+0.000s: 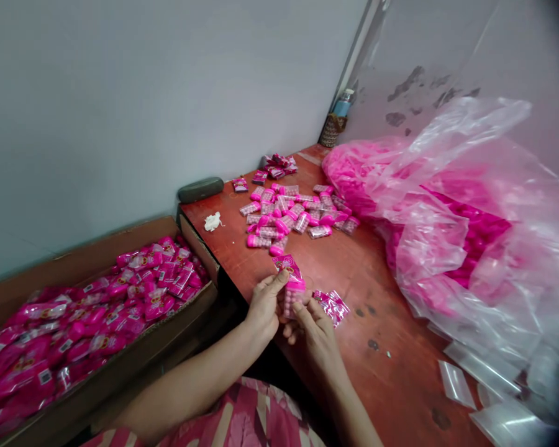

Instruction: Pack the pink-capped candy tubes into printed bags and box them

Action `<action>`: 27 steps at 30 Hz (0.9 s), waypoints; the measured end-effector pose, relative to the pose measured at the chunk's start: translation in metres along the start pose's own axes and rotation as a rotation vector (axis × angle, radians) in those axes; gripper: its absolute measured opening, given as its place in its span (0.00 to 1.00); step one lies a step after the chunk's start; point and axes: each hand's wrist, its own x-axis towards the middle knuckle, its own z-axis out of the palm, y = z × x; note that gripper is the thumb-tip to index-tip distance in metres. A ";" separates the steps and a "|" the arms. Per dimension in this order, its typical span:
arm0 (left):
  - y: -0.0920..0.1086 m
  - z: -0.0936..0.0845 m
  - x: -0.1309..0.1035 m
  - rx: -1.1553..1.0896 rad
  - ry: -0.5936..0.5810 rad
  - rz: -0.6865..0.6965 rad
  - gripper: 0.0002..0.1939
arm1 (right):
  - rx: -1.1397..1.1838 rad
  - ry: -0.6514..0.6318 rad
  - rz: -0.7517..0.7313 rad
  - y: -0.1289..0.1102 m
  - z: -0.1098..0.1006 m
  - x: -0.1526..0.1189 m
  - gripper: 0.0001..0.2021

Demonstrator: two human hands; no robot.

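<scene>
Just over the table's near edge, both hands meet at a small pink-capped clear container (293,299) with rows of round pieces inside. A shiny printed pink wrapper (289,267) sits at its upper end. My left hand (263,305) is closed, its thumb pressed against the wrapper and the container's side. My right hand (317,328) pinches the lower end of the container between thumb and fingers. Beside the right hand lies a small pile of printed pink wrappers (333,307). Beyond the hands, several pink-capped containers (284,217) are heaped on the red table (354,273).
A cardboard box (168,335) of wrapped pink packets (107,310) stands on the left. Right lies a large clear plastic bag (428,248) holding pink pieces. Clear plastic pouches (456,383), a dark green case (200,190), crumpled white tissue (213,221) and a bottle (343,104) are around.
</scene>
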 end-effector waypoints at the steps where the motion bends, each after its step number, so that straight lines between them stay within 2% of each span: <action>1: 0.001 0.000 -0.001 0.018 -0.009 0.020 0.16 | -0.004 -0.006 -0.004 0.000 -0.001 0.000 0.12; 6: 0.007 0.000 -0.002 0.079 -0.068 0.077 0.14 | -0.191 0.074 -0.098 0.003 -0.003 -0.001 0.11; 11: 0.010 -0.004 0.001 0.130 -0.114 0.059 0.15 | -0.275 0.068 -0.128 0.004 -0.002 -0.002 0.11; 15: 0.011 -0.008 0.004 0.202 -0.168 0.017 0.16 | -0.124 0.045 -0.070 0.003 -0.001 -0.001 0.11; 19: 0.012 -0.011 0.007 0.275 -0.190 0.101 0.15 | 0.074 -0.023 0.011 0.001 0.001 0.000 0.11; 24: 0.011 -0.010 0.008 0.312 -0.165 0.112 0.15 | -0.221 0.147 -0.135 0.000 0.003 -0.002 0.11; 27: 0.010 -0.009 0.006 0.283 -0.176 0.047 0.16 | -0.205 0.126 -0.128 0.000 0.002 -0.001 0.11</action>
